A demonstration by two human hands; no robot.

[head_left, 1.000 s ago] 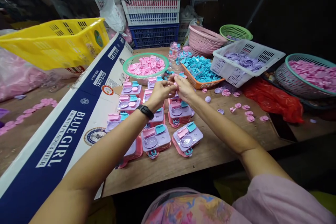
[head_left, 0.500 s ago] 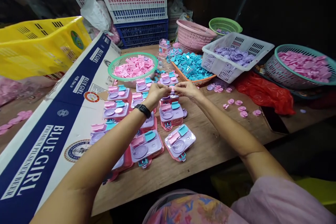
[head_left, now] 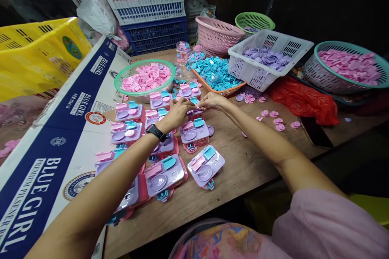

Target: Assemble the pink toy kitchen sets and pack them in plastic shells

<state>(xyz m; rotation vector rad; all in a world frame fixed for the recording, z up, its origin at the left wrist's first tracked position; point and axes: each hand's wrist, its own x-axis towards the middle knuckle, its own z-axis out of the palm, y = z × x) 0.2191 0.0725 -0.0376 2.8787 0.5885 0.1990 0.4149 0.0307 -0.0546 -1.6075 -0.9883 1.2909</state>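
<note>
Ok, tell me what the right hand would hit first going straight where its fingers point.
Probably the left hand: the right hand points leftward at its fingertips, which look almost touching, above the toy trays.

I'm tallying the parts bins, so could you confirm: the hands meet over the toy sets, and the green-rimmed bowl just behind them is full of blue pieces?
Not quite. In the head view the green-rimmed bowl holds pink pieces; the blue pieces lie in the orange tray to its right. The left hand and right hand do meet over the toy sets.
</note>
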